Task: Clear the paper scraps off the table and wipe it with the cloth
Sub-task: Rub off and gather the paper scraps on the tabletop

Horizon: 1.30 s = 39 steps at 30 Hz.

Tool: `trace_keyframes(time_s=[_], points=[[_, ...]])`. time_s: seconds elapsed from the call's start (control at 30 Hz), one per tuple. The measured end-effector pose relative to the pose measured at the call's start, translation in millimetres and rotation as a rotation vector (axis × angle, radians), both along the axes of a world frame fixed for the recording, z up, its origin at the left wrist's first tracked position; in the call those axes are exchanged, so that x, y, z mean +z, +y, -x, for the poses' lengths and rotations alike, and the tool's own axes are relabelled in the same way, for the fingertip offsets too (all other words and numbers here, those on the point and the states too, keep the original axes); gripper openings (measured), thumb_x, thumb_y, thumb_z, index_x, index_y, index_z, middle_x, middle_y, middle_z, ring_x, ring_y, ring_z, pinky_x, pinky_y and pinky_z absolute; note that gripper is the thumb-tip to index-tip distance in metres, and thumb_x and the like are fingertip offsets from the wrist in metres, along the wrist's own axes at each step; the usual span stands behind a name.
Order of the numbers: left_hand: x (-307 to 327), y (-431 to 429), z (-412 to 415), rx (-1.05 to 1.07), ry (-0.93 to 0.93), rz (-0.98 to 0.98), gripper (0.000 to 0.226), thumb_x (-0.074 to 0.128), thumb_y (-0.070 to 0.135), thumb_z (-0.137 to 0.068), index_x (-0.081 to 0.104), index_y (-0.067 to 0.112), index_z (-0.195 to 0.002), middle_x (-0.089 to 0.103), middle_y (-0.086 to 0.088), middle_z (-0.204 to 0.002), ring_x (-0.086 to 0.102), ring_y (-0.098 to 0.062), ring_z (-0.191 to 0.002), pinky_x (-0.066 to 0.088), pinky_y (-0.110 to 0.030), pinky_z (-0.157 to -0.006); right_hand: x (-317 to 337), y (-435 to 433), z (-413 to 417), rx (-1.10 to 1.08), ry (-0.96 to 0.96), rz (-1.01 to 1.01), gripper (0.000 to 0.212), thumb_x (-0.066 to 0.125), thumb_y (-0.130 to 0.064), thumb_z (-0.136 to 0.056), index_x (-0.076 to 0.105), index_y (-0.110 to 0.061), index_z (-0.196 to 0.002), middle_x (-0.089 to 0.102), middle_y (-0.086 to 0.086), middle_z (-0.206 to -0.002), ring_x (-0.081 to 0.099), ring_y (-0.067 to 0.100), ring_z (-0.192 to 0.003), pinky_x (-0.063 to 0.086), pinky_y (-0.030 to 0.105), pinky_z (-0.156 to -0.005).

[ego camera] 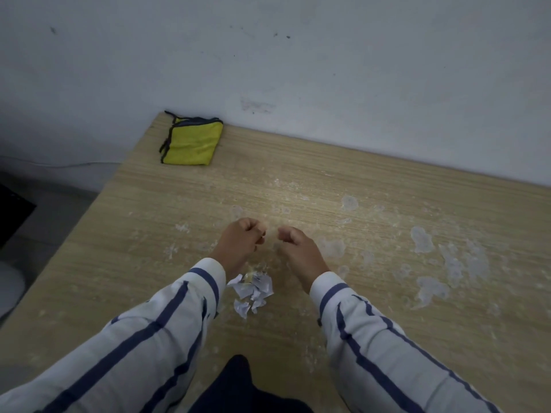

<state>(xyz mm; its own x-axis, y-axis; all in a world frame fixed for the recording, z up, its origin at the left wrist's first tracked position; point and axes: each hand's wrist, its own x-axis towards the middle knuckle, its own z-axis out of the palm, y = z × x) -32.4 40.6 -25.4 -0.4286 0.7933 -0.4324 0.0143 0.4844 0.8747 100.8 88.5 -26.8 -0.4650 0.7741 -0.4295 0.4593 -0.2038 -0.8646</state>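
White paper scraps [252, 290] lie in a small crumpled heap on the pale wood-grain table [155, 263], near its front edge and between the person's two striped sleeves. The heap sits just beside the left wrist, partly tucked under it, and looks gathered rather than scattered, with no other loose pieces showing on the surface.

Just beyond the heap, the left hand [240, 244] and the right hand [298, 248] hover close together over the table, both curled loosely inward. Each grip is narrow, the fingers bent toward the palm; whether either one pinches a scrap cannot be told, since the palms face away from the camera.

Around the hands and out to the right, whitish dried smears and rings mark the wood. At the far left corner, against the grey wall, a folded yellow cloth [190, 141] with dark edging lies flat and well apart from both hands.

As a judgement, the task appears to be at an early stage: the scraps seem collected into one pile but are not yet off the table, the cloth is unused, and the wiping is all left to do.
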Motion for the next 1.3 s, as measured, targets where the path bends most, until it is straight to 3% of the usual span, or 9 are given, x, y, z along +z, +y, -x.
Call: trace_keyframes(time_s=[0.13, 0.2, 0.27, 0.4, 0.6, 0.77, 0.9, 1.17, 1.3], points=[[-0.3, -17.6, 4.5, -0.006, -0.023, 0.003, 0.017, 0.049, 0.020, -0.095, 0.062, 0.012, -0.089, 0.064, -0.005, -0.082, 0.058, -0.017, -0.077, 0.048, -0.031, -0.073, 9.8, -15.7, 10.1, -0.036, 0.106, 0.129, 0.026, 0.053, -0.010, -0.087, 0.062, -0.014, -0.110, 0.062, -0.002, -0.101, 0.058, 0.012, -0.091, 0.046, 0.030, -0.080], [-2.1, -27.9, 8.4, -0.031, -0.013, 0.003, 0.018, 0.050, 0.019, -0.094, 0.062, 0.015, -0.081, 0.061, -0.003, -0.074, 0.055, -0.017, -0.070, 0.047, -0.031, -0.068, 8.0, -23.9, 10.8, -0.031, 0.070, 0.053, 0.013, 0.060, -0.016, -0.085, 0.065, -0.005, -0.090, 0.062, 0.003, -0.082, 0.056, 0.016, -0.075, 0.046, 0.032, -0.073], [-3.3, -39.3, 10.6, -0.076, -0.004, 0.003, 0.018, 0.053, 0.019, -0.092, 0.061, 0.015, -0.077, 0.057, 0.000, -0.068, 0.051, -0.016, -0.066, 0.044, -0.030, -0.065, 3.7, -32.4, 9.4, -0.029, 0.036, -0.012, 0.019, 0.063, -0.019, -0.085, 0.060, -0.002, -0.076, 0.055, 0.007, -0.072, 0.049, 0.016, -0.066, 0.043, 0.029, -0.063], [-5.2, -57.7, 12.7, -0.133, 0.069, 0.005, 0.018, 0.051, 0.023, -0.093, 0.066, 0.014, -0.088, 0.064, 0.001, -0.081, 0.057, -0.014, -0.075, 0.046, -0.028, -0.070, -0.1, -44.9, 3.4, 0.099, -0.138, -0.240, 0.020, 0.060, -0.019, -0.086, 0.057, -0.009, -0.069, 0.053, -0.001, -0.062, 0.046, 0.012, -0.055, 0.038, 0.022, -0.054], [-14.7, -75.1, 18.9, -0.318, 0.465, -0.071, 0.023, 0.050, 0.016, -0.094, 0.064, 0.010, -0.111, 0.060, 0.000, -0.105, 0.055, -0.013, -0.092, 0.041, -0.023, -0.080, -15.1, -59.4, -5.0, 0.335, -0.497, -0.788, 0.021, 0.047, -0.016, -0.089, 0.055, -0.013, -0.070, 0.056, 0.004, -0.074, 0.049, 0.022, -0.072, 0.038, 0.031, -0.065], [-32.0, -92.6, 20.7, -0.646, 0.773, -0.030, 0.056, 0.062, 0.048, -0.078, 0.052, 0.021, -0.125, 0.046, 0.002, -0.127, 0.040, -0.022, -0.118, 0.034, -0.035, -0.100, -17.6, -74.3, -1.2, 0.450, -0.669, -0.936, 0.026, 0.039, -0.021, -0.082, 0.062, -0.012, -0.075, 0.061, 0.007, -0.080, 0.058, 0.029, -0.075, 0.046, 0.038, -0.067], [-37.5, -98.5, 13.2, -0.693, 0.963, -0.059, 0.055, 0.057, 0.049, -0.082, 0.047, 0.024, -0.130, 0.043, 0.002, -0.134, 0.037, -0.023, -0.123, 0.029, -0.034, -0.104, -17.8, -73.4, 2.5, 0.600, -0.725, -0.849, 0.029, 0.038, -0.021, -0.093, 0.060, -0.010, -0.107, 0.057, 0.009, -0.113, 0.047, 0.029, -0.108, 0.034, 0.039, -0.094], [-41.0, -96.1, 12.2, -0.657, 0.911, -0.066, 0.054, 0.043, 0.050, -0.080, 0.051, 0.023, -0.127, 0.047, 0.001, -0.131, 0.039, -0.025, -0.122, 0.031, -0.038, -0.101, -10.1, -71.8, -2.6, 0.652, -0.729, -0.743, 0.038, 0.037, -0.033, -0.087, 0.064, -0.011, -0.105, 0.055, 0.009, -0.106, 0.045, 0.028, -0.102, 0.031, 0.041, -0.095], [-39.5, -94.8, 10.5, -0.677, 0.915, -0.035, 0.052, 0.054, 0.041, -0.084, 0.046, 0.024, -0.132, 0.043, 0.003, -0.136, 0.034, -0.023, -0.126, 0.026, -0.036, -0.105, -10.5, -71.7, -7.2, 0.587, -0.654, -0.655, 0.037, 0.037, -0.028, -0.093, 0.063, -0.011, -0.112, 0.056, 0.009, -0.115, 0.046, 0.028, -0.108, 0.030, 0.042, -0.101]])
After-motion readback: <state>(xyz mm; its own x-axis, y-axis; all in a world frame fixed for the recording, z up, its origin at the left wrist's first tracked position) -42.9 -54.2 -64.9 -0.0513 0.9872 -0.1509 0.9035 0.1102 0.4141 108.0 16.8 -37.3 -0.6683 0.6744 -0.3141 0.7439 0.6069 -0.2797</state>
